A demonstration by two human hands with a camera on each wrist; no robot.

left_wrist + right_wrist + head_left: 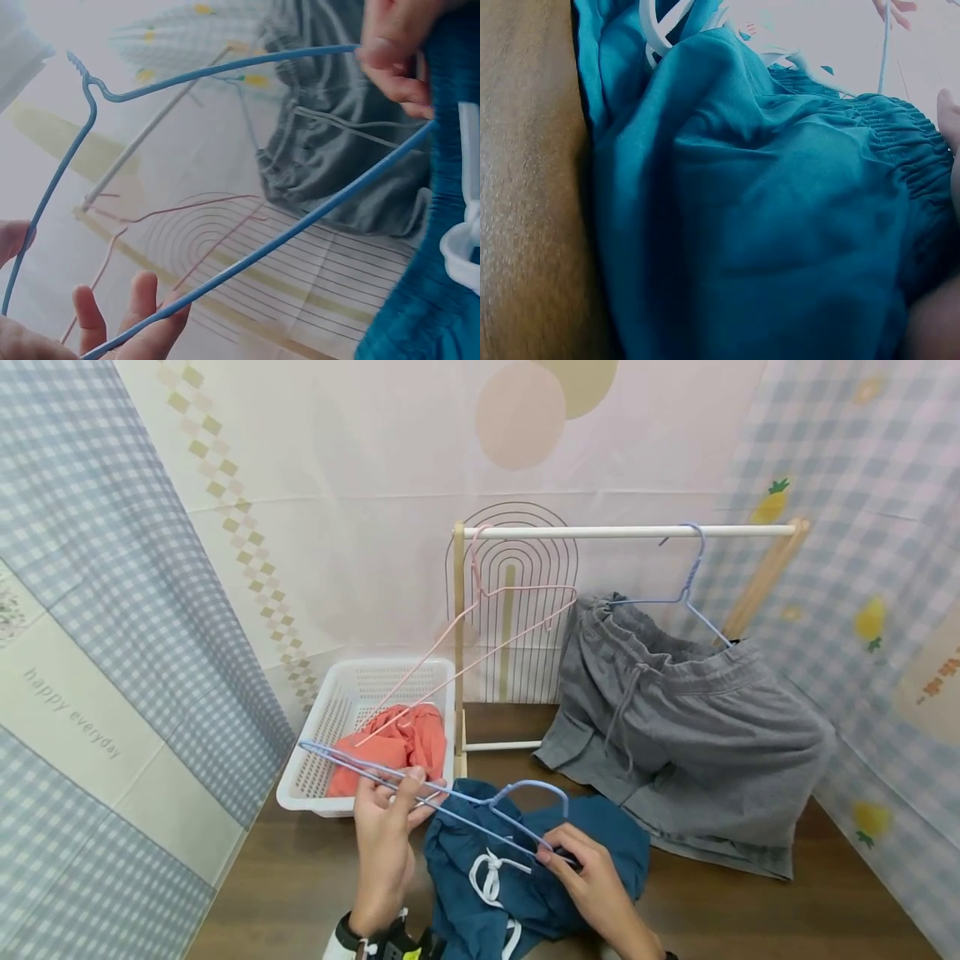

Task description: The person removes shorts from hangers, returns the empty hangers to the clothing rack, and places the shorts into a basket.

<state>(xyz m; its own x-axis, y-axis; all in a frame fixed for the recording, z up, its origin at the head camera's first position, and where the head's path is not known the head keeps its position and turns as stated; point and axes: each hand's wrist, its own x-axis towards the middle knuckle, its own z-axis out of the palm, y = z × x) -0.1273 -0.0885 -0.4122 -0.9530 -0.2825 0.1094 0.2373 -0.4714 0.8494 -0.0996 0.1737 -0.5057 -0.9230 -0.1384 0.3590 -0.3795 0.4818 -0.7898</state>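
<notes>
A blue wire hanger (534,782) is held across both hands, its hook pointing up and to the right. My left hand (386,827) grips its left part, the wire passing between thumb and fingers. At the other end my right hand (592,877) pinches the hanger's right corner at the waistband of dark teal shorts (780,210). These shorts lie bunched on the table, with a white drawstring (491,877) tied in a bow. In the left wrist view, the hanger's lower bar (300,225) runs toward the gathered waistband.
Behind stands a drying rack with a white bar (600,532). Grey shorts (675,735) hang there on another blue hanger (693,568), beside a tilted pink hanger (525,587). A white basket (307,777) at left holds a coral garment (420,735).
</notes>
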